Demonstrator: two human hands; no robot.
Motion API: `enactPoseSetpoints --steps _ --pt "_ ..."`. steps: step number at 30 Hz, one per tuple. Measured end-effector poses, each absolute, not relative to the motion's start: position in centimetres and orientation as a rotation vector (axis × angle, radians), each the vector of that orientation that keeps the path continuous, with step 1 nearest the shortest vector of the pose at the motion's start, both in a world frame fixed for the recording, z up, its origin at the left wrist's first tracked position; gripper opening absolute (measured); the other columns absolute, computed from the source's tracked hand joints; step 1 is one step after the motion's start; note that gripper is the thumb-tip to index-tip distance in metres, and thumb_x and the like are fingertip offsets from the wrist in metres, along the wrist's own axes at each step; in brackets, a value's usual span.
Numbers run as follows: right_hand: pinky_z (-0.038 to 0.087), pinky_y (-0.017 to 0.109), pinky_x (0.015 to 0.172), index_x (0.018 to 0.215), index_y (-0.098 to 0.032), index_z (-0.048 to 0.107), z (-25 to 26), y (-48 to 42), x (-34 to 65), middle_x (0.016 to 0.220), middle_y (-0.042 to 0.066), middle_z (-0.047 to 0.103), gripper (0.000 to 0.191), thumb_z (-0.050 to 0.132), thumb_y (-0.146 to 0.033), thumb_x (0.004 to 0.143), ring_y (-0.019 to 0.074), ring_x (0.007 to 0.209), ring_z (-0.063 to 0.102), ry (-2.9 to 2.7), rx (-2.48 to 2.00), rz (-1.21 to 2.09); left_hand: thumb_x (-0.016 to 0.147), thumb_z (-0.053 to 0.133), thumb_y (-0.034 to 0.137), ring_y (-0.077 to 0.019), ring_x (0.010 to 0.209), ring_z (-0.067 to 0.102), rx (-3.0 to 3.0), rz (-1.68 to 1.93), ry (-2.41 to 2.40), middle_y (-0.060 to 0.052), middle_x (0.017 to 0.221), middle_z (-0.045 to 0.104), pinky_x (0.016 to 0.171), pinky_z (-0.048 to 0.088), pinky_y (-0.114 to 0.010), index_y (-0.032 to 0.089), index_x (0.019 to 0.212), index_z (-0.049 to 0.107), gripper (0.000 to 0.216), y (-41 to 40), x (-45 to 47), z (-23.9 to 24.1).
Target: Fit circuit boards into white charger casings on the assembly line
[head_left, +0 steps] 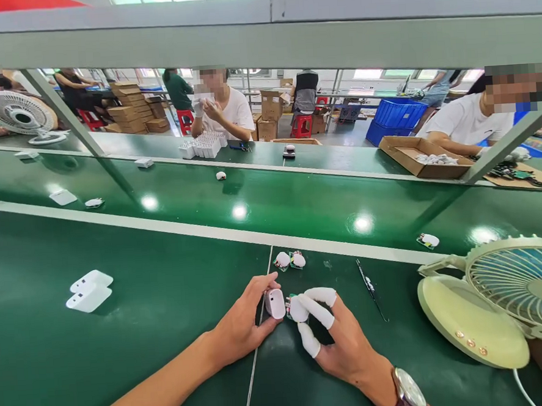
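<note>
My left hand [244, 318] grips a small white charger shell [275, 303] between thumb and fingers, low on the green table. My right hand [337, 340], with white finger cots and a wristwatch, pinches a white plug part on a small green circuit board [297, 310], held right against the shell. Two more white parts with circuit boards [290, 260] lie just beyond my hands. Two white charger shells [89, 290] lie on the table to the left.
A pale yellow desk fan [492, 303] stands at the right. Black tweezers [370, 287] lie beside my right hand. Loose white parts ride the green conveyor belt [252, 198]. Across it, people sit at work with a cardboard box [422, 157] and stacked white chargers [203, 146].
</note>
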State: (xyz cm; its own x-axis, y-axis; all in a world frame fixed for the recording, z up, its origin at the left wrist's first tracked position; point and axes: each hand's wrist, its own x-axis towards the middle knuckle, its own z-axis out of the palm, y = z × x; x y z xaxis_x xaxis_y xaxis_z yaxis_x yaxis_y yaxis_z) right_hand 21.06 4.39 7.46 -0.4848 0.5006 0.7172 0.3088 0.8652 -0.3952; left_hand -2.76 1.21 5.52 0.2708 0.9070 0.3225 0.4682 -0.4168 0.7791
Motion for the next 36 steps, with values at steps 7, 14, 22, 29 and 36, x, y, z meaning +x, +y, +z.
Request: enactPoseSetpoints --steps 7,14,22,29,36 --pt "0.062 0.043 0.083 0.156 -0.016 0.038 6.8 4.2 21.1 0.117 0.016 0.065 0.072 0.061 0.0 0.089 0.0276 0.106 0.063 -2.2 -0.513 0.223 0.093 0.062 0.012 -0.0241 0.128 0.064 2.111 0.989 1.193 -0.009 0.138 0.063 0.114 0.051 -0.043 0.031 0.157 0.026 0.075 0.8 -2.6 5.5" --pt "0.062 0.044 0.082 0.157 -0.014 0.035 6.6 4.2 21.2 0.119 0.017 0.065 0.07 0.059 -0.002 0.092 0.0279 0.105 0.062 -2.251 -0.542 0.179 0.094 0.059 0.01 -0.0234 0.13 0.063 2.144 0.98 1.162 -0.009 0.139 0.063 0.115 0.051 -0.043 0.031 0.156 0.028 0.073 0.8 -2.6 5.8" --pt "0.064 0.044 0.082 0.158 -0.016 0.033 6.4 4.2 20.9 0.117 0.016 0.067 0.067 0.056 -0.007 0.096 0.0279 0.102 0.065 -2.279 -0.604 0.132 0.095 0.058 0.011 -0.0249 0.13 0.062 2.171 0.933 1.169 -0.01 0.139 0.063 0.115 0.051 -0.046 0.029 0.155 0.028 0.069 0.8 -2.7 5.6" --pt "0.064 0.045 0.078 0.153 -0.01 0.04 6.5 4.2 21.0 0.108 0.017 0.069 0.058 0.058 -0.01 0.098 0.0292 0.096 0.067 -2.305 -0.606 0.069 0.095 0.061 0.013 -0.0241 0.128 0.064 2.164 0.945 1.152 -0.01 0.138 0.064 0.112 0.054 -0.045 0.028 0.154 0.032 0.067 1.0 -2.8 5.3" --pt "0.064 0.048 0.087 0.153 -0.008 0.04 6.5 4.4 21.1 0.123 0.021 0.066 0.057 0.059 -0.02 0.101 0.0319 0.11 0.065 -2.3 -0.577 0.035 0.094 0.063 0.014 -0.0243 0.13 0.063 2.168 0.961 1.146 -0.01 0.139 0.063 0.113 0.054 -0.044 0.028 0.153 0.034 0.067 1.0 -2.6 5.1"
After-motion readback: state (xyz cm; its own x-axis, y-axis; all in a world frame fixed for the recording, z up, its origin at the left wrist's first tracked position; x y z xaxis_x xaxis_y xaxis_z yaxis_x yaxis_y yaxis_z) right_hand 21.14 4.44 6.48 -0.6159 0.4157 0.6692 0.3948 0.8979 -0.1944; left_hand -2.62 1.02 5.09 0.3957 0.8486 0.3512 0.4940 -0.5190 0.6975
